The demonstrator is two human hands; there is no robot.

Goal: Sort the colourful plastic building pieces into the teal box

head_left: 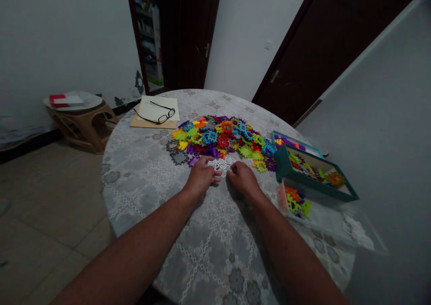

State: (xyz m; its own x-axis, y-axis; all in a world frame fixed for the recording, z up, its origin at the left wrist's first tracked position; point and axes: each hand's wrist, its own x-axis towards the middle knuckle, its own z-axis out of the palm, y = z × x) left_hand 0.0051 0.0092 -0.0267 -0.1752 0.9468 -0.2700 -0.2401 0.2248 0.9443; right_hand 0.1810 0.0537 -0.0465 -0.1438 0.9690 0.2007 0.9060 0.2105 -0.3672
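Note:
A heap of colourful plastic interlocking pieces lies on the round table covered with a grey patterned cloth. Just in front of the heap, both my hands rest on the cloth around a white piece. My left hand has its fingers curled, the fingertips touching the white piece's left side. My right hand is curled too, gripping the piece's right edge. Both forearms reach in from the bottom of the view.
A teal box with more pieces stands at the right, a clear bag of pieces in front of it. Glasses lie on papers at the table's back. A low stool with a book stands left. Doors stand behind.

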